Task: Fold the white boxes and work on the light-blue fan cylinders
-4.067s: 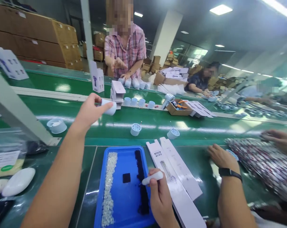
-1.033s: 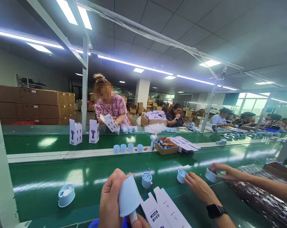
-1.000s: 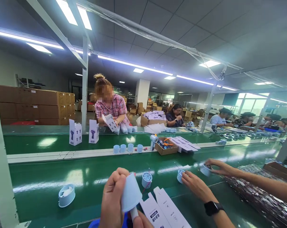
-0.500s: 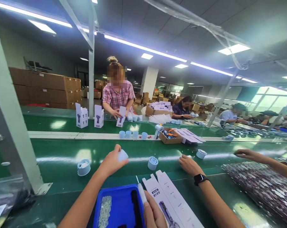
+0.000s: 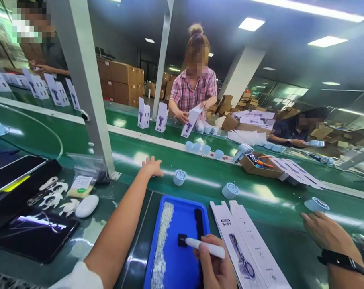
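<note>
Holding a white pen-shaped tool (image 5: 205,247), the right hand (image 5: 216,269) closes around its back end, and the tip of the tool touches a small black square (image 5: 182,240) that lies on the floor of the blue tray (image 5: 182,265). Just beyond the tip, a row of the same black squares (image 5: 199,218) runs along the tray; on the other side of the tip, further from the hand, a strip of small clear pieces (image 5: 162,241) lies lengthwise. To do this step well, I think the tip should press flat on the middle of the one square, so that it takes only this square and does not push it into the row.

The left hand (image 5: 152,165) is stretched far forward over the green belt (image 5: 79,138), fingers spread and holding nothing, palm down near the belt surface. Just beside it, toward the right hand's side, stands a small round light-blue part (image 5: 179,177), not touched. A second round part (image 5: 230,190) stands further along.

Beside the tray, close to the right hand, lie two flat unfolded white boxes (image 5: 248,245). Beyond them, another person's hand (image 5: 326,233) with a black watch (image 5: 340,259) rests near a third round part (image 5: 316,204). Across the belt a person in a checked shirt (image 5: 194,90) holds a white box (image 5: 190,122).
</note>
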The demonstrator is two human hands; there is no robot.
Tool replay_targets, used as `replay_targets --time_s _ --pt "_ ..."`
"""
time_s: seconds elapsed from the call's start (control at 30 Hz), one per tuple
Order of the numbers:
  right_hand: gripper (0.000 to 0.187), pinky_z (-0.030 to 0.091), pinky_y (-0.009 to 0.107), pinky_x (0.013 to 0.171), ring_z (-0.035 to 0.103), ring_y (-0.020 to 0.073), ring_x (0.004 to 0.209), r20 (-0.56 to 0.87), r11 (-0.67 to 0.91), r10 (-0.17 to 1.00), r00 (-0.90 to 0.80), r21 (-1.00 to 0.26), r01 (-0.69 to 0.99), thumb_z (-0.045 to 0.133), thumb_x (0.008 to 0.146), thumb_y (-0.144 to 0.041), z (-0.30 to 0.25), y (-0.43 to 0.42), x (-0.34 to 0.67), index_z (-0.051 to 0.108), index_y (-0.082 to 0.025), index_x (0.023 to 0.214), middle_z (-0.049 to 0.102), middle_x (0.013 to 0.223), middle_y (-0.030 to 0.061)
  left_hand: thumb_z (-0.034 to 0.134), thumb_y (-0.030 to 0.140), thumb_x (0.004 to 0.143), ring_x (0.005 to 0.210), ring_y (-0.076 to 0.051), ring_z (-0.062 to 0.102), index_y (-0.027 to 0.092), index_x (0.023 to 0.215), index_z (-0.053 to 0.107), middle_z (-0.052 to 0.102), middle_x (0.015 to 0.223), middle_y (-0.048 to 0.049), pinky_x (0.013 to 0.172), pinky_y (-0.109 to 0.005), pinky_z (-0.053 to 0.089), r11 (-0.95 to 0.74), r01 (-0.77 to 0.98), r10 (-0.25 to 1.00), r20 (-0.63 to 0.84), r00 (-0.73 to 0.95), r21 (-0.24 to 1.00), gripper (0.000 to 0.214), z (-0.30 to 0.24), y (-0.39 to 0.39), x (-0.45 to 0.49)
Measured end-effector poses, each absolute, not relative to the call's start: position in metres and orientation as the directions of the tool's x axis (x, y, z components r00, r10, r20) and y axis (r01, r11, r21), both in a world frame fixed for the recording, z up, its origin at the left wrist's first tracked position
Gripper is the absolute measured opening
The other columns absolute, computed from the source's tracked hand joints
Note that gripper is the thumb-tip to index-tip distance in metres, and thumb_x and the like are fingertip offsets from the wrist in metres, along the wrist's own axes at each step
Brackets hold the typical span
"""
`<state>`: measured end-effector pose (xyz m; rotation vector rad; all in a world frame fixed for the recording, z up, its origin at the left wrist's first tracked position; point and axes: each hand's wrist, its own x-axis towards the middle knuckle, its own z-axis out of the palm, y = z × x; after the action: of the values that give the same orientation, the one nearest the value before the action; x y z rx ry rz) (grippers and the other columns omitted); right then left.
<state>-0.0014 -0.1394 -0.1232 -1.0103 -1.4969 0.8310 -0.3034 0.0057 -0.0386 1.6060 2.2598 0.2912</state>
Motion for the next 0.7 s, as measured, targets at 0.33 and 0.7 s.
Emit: replay_targets --time_s 0.33,0.7 --pt "0.016 0.051 0.036 0.047 0.066 0.0255 0.063 0.381 0.432 0.901 -0.208 -0.841 0.326 0.056 0.091 -0.046 -0.105 -0.142 -0.022 0.068 -0.037 0.098 0.071 0.087 0.0087 0.063 0.033 0.091 0.094 -0.021 0.062 0.015 0.113 0.06 0.063 0.11 -0.0084 0.081 -0.038 0.053 0.284 0.742 0.945 -0.045 -0.325 0.607 0.029 -0.015 0.002 -0.303" --pt "0.016 0.054 0.037 0.051 0.067 0.0251 0.065 0.311 0.384 0.912 -0.266 -0.875 0.295 0.057 0.091 -0.043 -0.11 -0.14 -0.026 0.068 -0.036 0.1 0.072 0.092 0.0078 0.072 0.031 0.073 0.084 -0.022 0.061 0.019 0.094 0.063 0.065 0.099 -0.0062 0.065 -0.027 0.045 0.212 0.611 0.914 0.066 -0.399 0.763 0.026 0.006 -0.009 -0.295"
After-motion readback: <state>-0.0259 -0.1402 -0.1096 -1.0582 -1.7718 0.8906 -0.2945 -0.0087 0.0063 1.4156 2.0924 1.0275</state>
